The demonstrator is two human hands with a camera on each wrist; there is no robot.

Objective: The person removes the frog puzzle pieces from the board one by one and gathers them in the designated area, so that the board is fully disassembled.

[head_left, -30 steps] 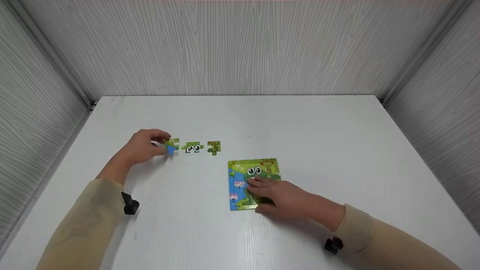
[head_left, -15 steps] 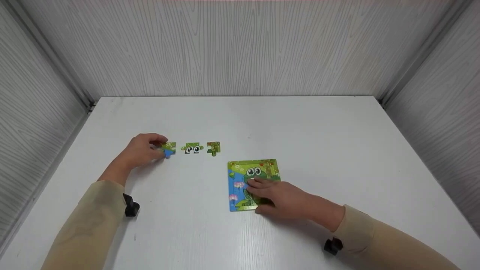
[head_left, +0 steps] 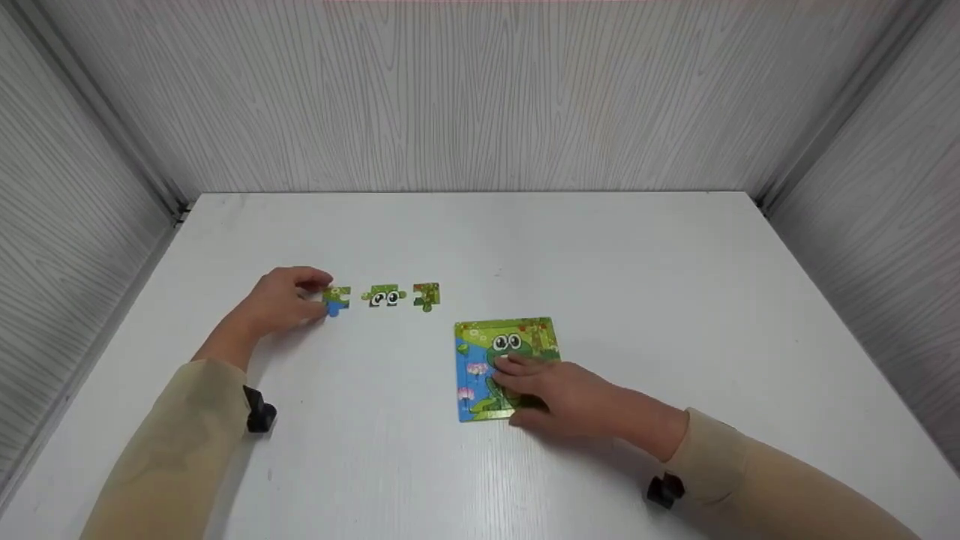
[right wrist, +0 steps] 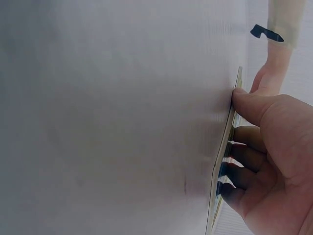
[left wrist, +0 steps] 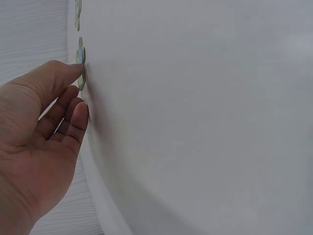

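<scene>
At the left of the table, my left hand (head_left: 281, 300) pinches the left edge of a green and blue jigsaw piece (head_left: 339, 298) with its thumb and fingers. The left wrist view has the thumb touching this thin piece, close to the tabletop. To its right lie a piece with two cartoon eyes (head_left: 385, 295) and a green and brown piece (head_left: 427, 295), in a row. My right hand (head_left: 574, 397) rests with extended fingers on a square frog puzzle (head_left: 472, 349), covering its lower right part. In the right wrist view, the thumb touches the puzzle board's edge (right wrist: 222, 147).
The puzzle and the pieces are on a white table (head_left: 375, 450). Grey wood-grain panels (head_left: 480, 97) close in its back and both sides. Each sleeve cuff has a black clip-like mount (head_left: 259, 410) on it.
My left hand has brought its jigsaw piece slightly left and nearer to me, into line with the other two pieces. Over the last half second it barely moves. My right hand stays put on the puzzle.
</scene>
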